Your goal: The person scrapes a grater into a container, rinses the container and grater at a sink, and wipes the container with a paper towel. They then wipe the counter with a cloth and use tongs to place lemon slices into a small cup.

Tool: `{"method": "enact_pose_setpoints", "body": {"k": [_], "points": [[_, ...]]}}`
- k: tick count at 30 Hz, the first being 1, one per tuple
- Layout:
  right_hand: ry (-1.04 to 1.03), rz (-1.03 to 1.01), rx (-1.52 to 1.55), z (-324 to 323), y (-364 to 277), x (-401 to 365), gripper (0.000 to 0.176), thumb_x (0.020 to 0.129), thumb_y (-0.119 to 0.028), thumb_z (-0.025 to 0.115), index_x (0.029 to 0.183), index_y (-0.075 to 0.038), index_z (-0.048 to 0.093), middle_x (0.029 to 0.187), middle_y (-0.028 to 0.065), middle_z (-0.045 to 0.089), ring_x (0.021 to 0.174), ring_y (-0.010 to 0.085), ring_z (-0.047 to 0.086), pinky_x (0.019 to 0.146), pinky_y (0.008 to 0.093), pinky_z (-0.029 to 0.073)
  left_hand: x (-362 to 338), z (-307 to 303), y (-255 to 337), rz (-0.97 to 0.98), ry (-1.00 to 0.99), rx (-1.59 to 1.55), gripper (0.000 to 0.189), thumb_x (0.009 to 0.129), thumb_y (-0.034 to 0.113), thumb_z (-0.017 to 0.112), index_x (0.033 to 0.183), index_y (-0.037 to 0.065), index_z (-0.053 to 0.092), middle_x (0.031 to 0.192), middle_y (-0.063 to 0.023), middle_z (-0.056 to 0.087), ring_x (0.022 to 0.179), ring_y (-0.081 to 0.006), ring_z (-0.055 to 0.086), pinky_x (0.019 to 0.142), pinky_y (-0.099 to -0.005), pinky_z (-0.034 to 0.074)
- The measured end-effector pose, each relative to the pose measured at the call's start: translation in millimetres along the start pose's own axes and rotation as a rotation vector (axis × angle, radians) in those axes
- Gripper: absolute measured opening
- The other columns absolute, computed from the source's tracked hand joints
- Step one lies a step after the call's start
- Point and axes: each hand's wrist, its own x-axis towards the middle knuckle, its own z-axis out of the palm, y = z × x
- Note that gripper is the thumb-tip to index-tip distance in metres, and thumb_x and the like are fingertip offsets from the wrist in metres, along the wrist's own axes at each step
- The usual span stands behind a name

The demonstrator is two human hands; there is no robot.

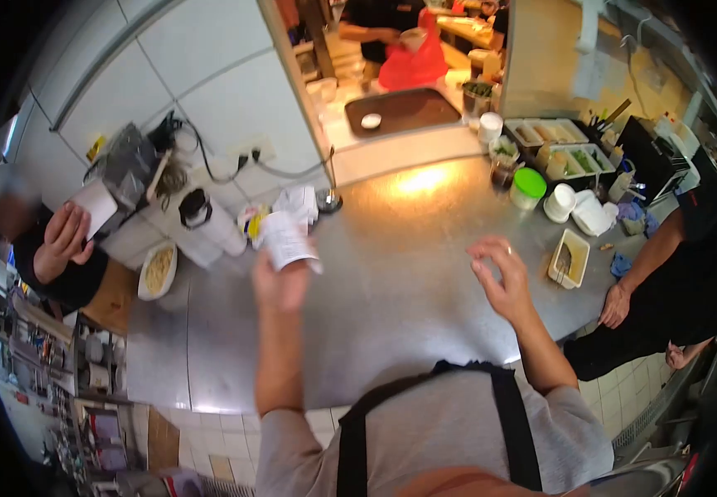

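Observation:
My left hand [282,283], slightly blurred, is closed on a printed paper slip [284,238] that curls up above the steel counter. A crumpled white plastic bag [297,203] lies just behind the slip. Over the right part of the counter [375,306], my right hand [503,277] hangs with fingers curved and apart, holding nothing; a ring shows on one finger. The closest thing to its right is a cream rectangular tub [569,259] with a utensil in it.
At left, another person's hand [64,240] holds a white card or paper near a white dish of pale food [158,270]. A co-worker's hand [615,306] rests on the right edge. A green-lidded tub [528,188] and a dark tray [404,112] stand at the back.

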Motion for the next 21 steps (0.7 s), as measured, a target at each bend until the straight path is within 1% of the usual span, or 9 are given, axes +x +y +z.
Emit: {"method": "enact_pose_setpoints", "body": {"k": [1,2,3,4,11,14,17,20,21], "points": [[-0.028,-0.004,0.033,4.3,2.6,4.8,0.020,0.082,-0.007,0.064,0.101,-0.003,0.064,0.102,0.0154,0.060,0.091,0.0269,0.060,0.081,0.0340,0.048,-1.3,-10.1,-28.6,-0.160,-0.030,-0.179,0.046,0.090,0.027,0.042,0.129,0.003,0.046,0.110,-0.0199,0.057,0.090,-0.0303,0.056,0.077,-0.0407,0.046],[-0.062,-0.004,0.071,9.9,5.9,9.4,0.022,0.082,-0.009,0.064,0.103,-0.003,0.064,0.105,0.0162,0.059,0.095,0.0281,0.059,0.083,0.0344,0.047,-5.0,-6.3,-59.4,-0.196,-0.053,-0.249,0.039,0.091,0.027,0.042,0.122,0.004,0.051,0.102,-0.0182,0.057,0.080,-0.0257,0.054,0.069,-0.0368,0.044],[-0.100,0.008,0.127,13.8,5.7,15.5,0.024,0.083,-0.011,0.064,0.105,-0.003,0.064,0.109,0.0166,0.058,0.101,0.0288,0.057,0.086,0.0349,0.046,-7.7,5.3,-81.3,-0.296,-0.068,-0.358,0.031,0.091,0.026,0.046,0.111,0.003,0.053,0.091,-0.0115,0.050,0.072,-0.0188,0.045,0.064,-0.0312,0.040],[-0.138,0.022,0.180,16.7,4.0,19.2,0.026,0.083,-0.013,0.064,0.107,-0.003,0.064,0.113,0.0169,0.056,0.106,0.0296,0.055,0.090,0.0355,0.045,-14.4,14.7,-100.8,-0.323,-0.018,-0.350,0.029,0.092,0.026,0.046,0.107,0.003,0.053,0.088,-0.0104,0.048,0.069,-0.0174,0.043,0.060,-0.0293,0.038],[-0.296,0.058,0.292,20.8,8.1,27.5,0.029,0.082,-0.021,0.068,0.107,-0.007,0.065,0.120,0.0099,0.055,0.109,0.0221,0.050,0.085,0.0335,0.040,-25.7,36.6,-165.1,-0.481,-0.080,-0.234,0.039,0.093,0.035,0.044,0.113,0.004,0.058,0.087,-0.0138,0.060,0.060,-0.0178,0.049,0.053,-0.0277,0.039],[-0.330,0.053,0.340,11.6,15.2,26.2,0.026,0.080,-0.021,0.070,0.102,-0.006,0.066,0.119,0.0086,0.055,0.109,0.0211,0.050,0.084,0.0331,0.039,-21.9,39.2,-177.0,-0.574,-0.139,-0.217,0.041,0.093,0.034,0.044,0.118,0.005,0.057,0.089,-0.0114,0.062,0.062,-0.0178,0.053,0.054,-0.0277,0.041],[-0.349,0.014,0.414,1.4,30.5,26.5,0.020,0.079,-0.017,0.071,0.095,-0.005,0.066,0.116,0.0071,0.056,0.107,0.0202,0.050,0.087,0.0334,0.039,-19.7,60.9,-188.6,-0.425,-0.149,-0.020,0.046,0.093,0.036,0.045,0.121,0.002,0.056,0.101,-0.0123,0.063,0.080,-0.0203,0.058,0.068,-0.0292,0.046],[-0.406,-0.007,0.476,-16.8,48.8,31.5,0.014,0.079,-0.012,0.070,0.090,-0.004,0.065,0.110,0.0069,0.057,0.105,0.0201,0.052,0.090,0.0333,0.040,-14.5,80.0,-198.0,-0.250,0.184,0.283,0.044,0.094,0.036,0.042,0.118,0.003,0.057,0.101,-0.0104,0.064,0.088,-0.0202,0.060,0.078,-0.0289,0.048],[-0.421,-0.014,0.470,-24.5,52.6,34.6,0.014,0.079,-0.011,0.070,0.089,-0.004,0.065,0.106,0.0075,0.058,0.103,0.0202,0.054,0.091,0.0333,0.041,-12.7,85.5,-196.0,-0.263,0.157,0.281,0.040,0.094,0.033,0.044,0.116,0.002,0.058,0.099,-0.0089,0.064,0.087,-0.0192,0.060,0.078,-0.0293,0.047]]}}
